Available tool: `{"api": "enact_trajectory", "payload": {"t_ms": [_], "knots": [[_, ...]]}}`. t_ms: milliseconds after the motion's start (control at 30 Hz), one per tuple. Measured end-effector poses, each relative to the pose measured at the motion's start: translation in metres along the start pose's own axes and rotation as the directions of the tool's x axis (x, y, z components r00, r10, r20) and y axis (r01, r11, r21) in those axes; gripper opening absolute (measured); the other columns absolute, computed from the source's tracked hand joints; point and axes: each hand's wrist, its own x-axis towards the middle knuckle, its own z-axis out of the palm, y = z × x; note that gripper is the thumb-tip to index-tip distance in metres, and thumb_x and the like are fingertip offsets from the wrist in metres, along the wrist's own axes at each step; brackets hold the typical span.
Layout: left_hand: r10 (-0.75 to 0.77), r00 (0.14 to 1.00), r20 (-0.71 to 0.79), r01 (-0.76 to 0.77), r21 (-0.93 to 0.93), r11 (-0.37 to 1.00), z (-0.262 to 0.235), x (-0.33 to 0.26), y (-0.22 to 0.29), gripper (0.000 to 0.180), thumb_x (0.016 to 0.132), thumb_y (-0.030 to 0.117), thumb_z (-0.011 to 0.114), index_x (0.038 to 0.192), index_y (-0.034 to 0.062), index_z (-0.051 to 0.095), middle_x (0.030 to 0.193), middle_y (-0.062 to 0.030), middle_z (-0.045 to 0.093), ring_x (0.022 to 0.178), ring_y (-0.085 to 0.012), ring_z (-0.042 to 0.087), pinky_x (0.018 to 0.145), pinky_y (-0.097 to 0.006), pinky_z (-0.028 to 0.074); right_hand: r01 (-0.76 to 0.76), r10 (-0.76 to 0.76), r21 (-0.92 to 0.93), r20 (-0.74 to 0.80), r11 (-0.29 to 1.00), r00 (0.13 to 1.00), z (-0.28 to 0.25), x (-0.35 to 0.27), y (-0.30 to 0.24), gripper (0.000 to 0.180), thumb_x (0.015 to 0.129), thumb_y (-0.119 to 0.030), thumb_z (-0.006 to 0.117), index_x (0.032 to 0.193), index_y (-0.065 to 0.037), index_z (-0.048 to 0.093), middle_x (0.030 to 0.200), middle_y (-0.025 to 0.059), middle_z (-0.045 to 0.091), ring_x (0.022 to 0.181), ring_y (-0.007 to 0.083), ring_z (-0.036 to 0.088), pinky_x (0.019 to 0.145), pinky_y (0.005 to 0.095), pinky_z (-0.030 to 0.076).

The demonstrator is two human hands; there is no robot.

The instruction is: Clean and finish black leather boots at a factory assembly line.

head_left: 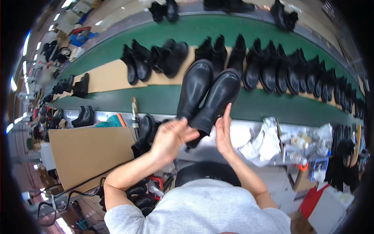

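Observation:
A pair of glossy black ankle boots, the left boot (196, 84) and the right boot (221, 95), is tilted side by side in front of me, toes pointing away. My right hand (224, 134) grips the right boot from its outer side, one finger stretched along the leather and the others partly hidden. In front of the boots' shafts is my left hand (169, 138), smeared by motion. Its fingers point toward the shafts; whether they grip is unclear. The boots' openings are partly hidden behind it.
Beyond the boots runs a green conveyor belt (156, 97) with a cardboard strip (107, 76) bearing rows of black boots (270, 68). A large cardboard sheet (91, 156) stands at left. White crumpled paper (265, 142) and clear plastic bags (302, 146) lie at right.

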Motion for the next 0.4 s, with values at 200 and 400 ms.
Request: {"api": "enact_trajectory", "payload": {"t_ms": [200,400], "knots": [[-0.503,0.828,0.248,0.424,0.31,0.851,-0.034,0.03,-0.07,0.039,0.096,0.027,0.048,0.11,-0.0092,0.051,0.102,-0.022,0.062,0.095,-0.0288,0.064,0.076,-0.034,0.054,-0.477,0.484,-0.085,0.21,0.875,0.85,-0.07,-0.054,0.078,0.07,0.097,-0.054,0.022,0.133,0.002,0.043,0.122,0.0199,0.054,0.115,0.0288,0.049,0.101,0.0341,0.033],[-0.061,0.989,-0.138,0.08,0.139,0.987,-0.113,0.078,-0.127,0.052,0.093,0.046,0.047,0.101,-0.0036,0.06,0.08,-0.0122,0.065,0.082,-0.0202,0.064,0.075,-0.028,0.047,-0.719,0.72,-0.062,0.128,0.692,0.682,-0.069,-0.053,0.11,0.088,0.083,-0.076,0.029,0.146,-0.016,0.018,0.144,0.0144,0.032,0.125,0.0341,0.04,0.096,0.0563,0.034]]}}
